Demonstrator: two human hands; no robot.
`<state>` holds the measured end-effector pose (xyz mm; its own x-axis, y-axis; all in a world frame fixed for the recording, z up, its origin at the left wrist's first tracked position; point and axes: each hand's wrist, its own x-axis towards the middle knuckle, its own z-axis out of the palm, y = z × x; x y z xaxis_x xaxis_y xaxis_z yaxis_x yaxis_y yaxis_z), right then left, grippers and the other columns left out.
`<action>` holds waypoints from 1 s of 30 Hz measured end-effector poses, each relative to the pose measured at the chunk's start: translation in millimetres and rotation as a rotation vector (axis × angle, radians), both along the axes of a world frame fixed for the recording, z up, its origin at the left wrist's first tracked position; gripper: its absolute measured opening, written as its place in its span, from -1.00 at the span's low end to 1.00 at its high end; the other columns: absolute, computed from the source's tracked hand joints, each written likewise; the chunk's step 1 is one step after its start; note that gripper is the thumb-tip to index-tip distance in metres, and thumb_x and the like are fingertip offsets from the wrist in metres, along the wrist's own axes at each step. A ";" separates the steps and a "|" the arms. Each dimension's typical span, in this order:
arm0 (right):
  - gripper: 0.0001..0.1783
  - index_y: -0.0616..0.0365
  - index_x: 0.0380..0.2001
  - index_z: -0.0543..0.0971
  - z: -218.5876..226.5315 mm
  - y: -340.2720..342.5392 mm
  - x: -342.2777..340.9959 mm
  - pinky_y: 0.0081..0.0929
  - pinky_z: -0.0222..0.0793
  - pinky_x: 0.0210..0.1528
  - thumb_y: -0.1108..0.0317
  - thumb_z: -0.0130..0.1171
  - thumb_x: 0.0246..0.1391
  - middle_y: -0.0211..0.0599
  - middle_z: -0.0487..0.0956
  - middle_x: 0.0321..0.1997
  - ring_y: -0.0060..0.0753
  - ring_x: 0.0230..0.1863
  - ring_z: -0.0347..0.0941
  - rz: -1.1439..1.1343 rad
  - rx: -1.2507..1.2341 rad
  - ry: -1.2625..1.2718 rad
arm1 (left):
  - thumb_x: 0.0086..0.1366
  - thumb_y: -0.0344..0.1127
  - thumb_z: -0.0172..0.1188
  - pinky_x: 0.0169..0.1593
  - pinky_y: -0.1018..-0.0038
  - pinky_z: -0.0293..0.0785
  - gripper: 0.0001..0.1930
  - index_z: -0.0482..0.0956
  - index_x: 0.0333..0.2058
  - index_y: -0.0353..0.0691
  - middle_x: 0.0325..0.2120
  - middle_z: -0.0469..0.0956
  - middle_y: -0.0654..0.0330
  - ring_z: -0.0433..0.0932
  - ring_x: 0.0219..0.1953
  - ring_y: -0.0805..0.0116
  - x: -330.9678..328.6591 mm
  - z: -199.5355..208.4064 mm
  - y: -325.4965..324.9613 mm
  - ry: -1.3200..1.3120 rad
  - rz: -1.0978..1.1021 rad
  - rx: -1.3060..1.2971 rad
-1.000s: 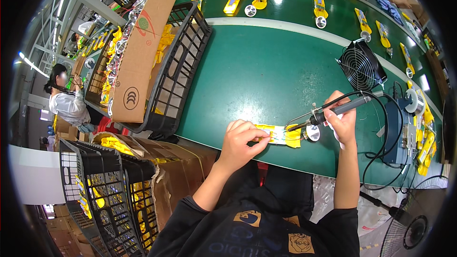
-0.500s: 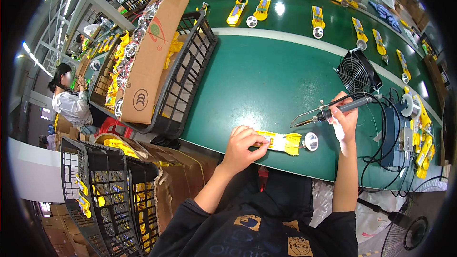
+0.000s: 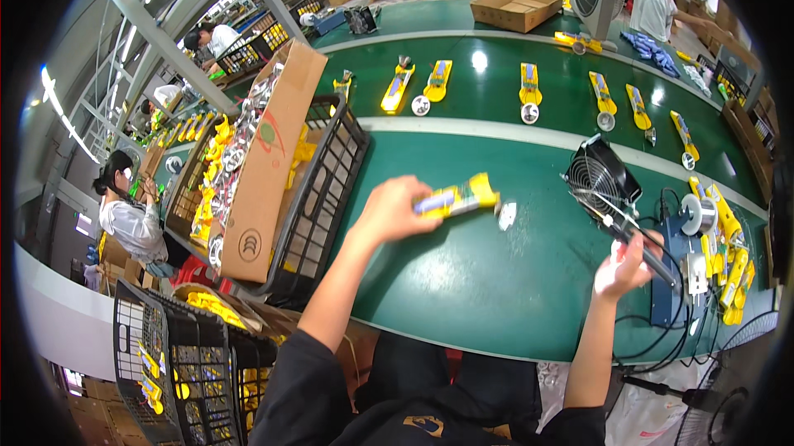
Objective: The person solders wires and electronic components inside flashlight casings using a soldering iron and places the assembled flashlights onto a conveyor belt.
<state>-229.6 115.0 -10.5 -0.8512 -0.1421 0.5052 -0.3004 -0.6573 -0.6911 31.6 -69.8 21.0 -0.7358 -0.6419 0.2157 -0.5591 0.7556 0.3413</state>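
My left hand (image 3: 394,211) is closed around one end of a yellow flashlight housing (image 3: 476,195), lifted over the green bench. A silvery reflector (image 3: 507,215) hangs off the housing's far end, smeared by motion. In my right hand (image 3: 626,269) is a soldering iron (image 3: 659,268), its tip end pointing up and left across the front of a small black fan (image 3: 597,180). Beside that hand stands a blue soldering station (image 3: 667,301), with cables looping around it.
Several yellow housings with reflectors, such as one housing (image 3: 529,86), lie along the green belt beyond the bench. At left stands a black crate (image 3: 327,190) with a cardboard sheet (image 3: 269,165). A solder spool (image 3: 701,214) and piled yellow housings (image 3: 732,281) sit at right.
My left hand has moved forward, carrying the flashlight housing up from the bench's near edge. My right hand has drawn the soldering iron right and nearer me, toward the soldering station. The view has tilted up.
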 end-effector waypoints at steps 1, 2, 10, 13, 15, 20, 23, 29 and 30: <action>-0.83 0.25 -0.45 0.30 -1.6 3.8 -1.8 -0.86 -0.02 -0.78 0.41 -0.02 -0.15 -0.38 0.31 -0.63 -0.73 -0.75 0.13 -0.033 0.013 -0.055 | -0.29 -0.07 0.22 -0.34 0.37 0.38 -0.62 0.53 -0.48 -0.19 -0.51 0.47 0.10 0.45 -0.41 0.17 -18.2 6.0 -22.8 -0.017 0.050 0.027; -0.82 0.26 -0.44 0.29 1.7 6.4 -0.6 -0.87 -0.04 -0.78 0.41 -0.03 -0.15 -0.36 0.31 -0.63 -0.74 -0.77 0.11 -0.056 0.033 -0.065 | -0.28 -0.05 0.21 -0.36 0.35 0.38 -0.62 0.53 -0.50 -0.21 -0.53 0.47 0.08 0.46 -0.43 0.18 -41.8 5.7 -46.7 -0.013 0.098 0.019; -0.82 0.23 -0.50 0.26 -6.0 2.0 7.9 -0.87 -0.08 -0.79 0.36 -0.04 -0.14 -0.41 0.24 -0.61 -0.79 -0.78 0.06 -0.039 0.180 -0.033 | -0.12 -0.08 0.15 -0.33 0.32 0.42 -0.60 0.44 -0.43 -0.33 -0.44 0.46 0.02 0.47 -0.38 0.11 -188.5 -38.5 -182.1 0.014 0.559 -0.006; -0.83 0.22 -0.56 0.24 0.3 1.3 7.2 -0.86 -0.06 -0.77 0.36 -0.05 -0.16 -0.42 0.21 -0.65 -0.77 -0.78 0.07 -0.057 0.225 -0.057 | -0.09 -0.02 0.13 -0.33 0.31 0.42 -0.56 0.42 -0.41 -0.34 -0.42 0.45 0.01 0.47 -0.35 0.12 -197.3 -51.1 -178.8 -0.065 0.546 -0.013; -0.83 0.22 -0.59 0.22 4.6 0.8 6.6 -0.85 -0.04 -0.75 0.37 -0.05 -0.17 -0.42 0.20 -0.65 -0.75 -0.77 0.07 -0.064 0.272 -0.072 | -0.07 0.04 0.12 -0.33 0.30 0.41 -0.51 0.40 -0.39 -0.35 -0.41 0.44 -0.01 0.47 -0.33 0.09 -197.4 -43.5 -179.6 -0.047 0.531 -0.041; -0.82 0.21 -0.57 0.22 6.2 -5.6 10.4 -0.85 -0.02 -0.75 0.36 -0.04 -0.17 -0.42 0.21 -0.64 -0.75 -0.76 0.08 -0.022 0.264 -0.096 | -0.15 0.06 0.18 -0.28 0.26 0.38 -0.45 0.40 -0.30 -0.30 -0.34 0.44 0.07 0.45 -0.27 0.12 -166.7 -29.7 -237.6 0.030 0.871 -0.665; -0.82 0.20 -0.55 0.22 3.2 -0.7 5.6 -0.85 0.01 -0.74 0.36 -0.04 -0.16 -0.41 0.22 -0.64 -0.75 -0.76 0.09 -0.013 0.240 -0.098 | -0.19 -0.07 0.21 -0.22 0.31 0.39 -0.52 0.46 -0.26 -0.22 -0.22 0.43 0.08 0.44 -0.18 0.20 -165.3 -3.0 -244.4 -0.323 0.779 0.144; -0.82 0.22 -0.51 0.24 2.1 -1.2 8.0 -0.87 -0.01 -0.76 0.37 -0.03 -0.11 -0.43 0.24 -0.62 -0.76 -0.75 0.11 0.012 0.222 -0.135 | -0.30 -0.15 0.28 -0.25 0.41 0.43 -0.54 0.51 -0.34 -0.22 -0.30 0.48 0.06 0.48 -0.27 0.20 -154.5 -18.5 -262.1 -0.438 0.638 0.038; -0.83 0.22 -0.50 0.24 0.7 0.8 4.1 -0.87 -0.02 -0.76 0.38 -0.03 -0.11 -0.43 0.24 -0.61 -0.76 -0.75 0.11 0.012 0.230 -0.109 | -0.33 -0.18 0.29 -0.24 0.43 0.43 -0.53 0.50 -0.34 -0.24 -0.33 0.48 0.05 0.49 -0.28 0.21 -153.7 -5.1 -251.2 -0.527 0.510 0.049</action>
<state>-225.4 115.8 -9.8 -0.8965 -0.2530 0.3637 -0.2093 -0.4817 -0.8509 -122.1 -321.0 15.8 -0.3413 -0.9321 -0.1217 -0.9363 0.3485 -0.0431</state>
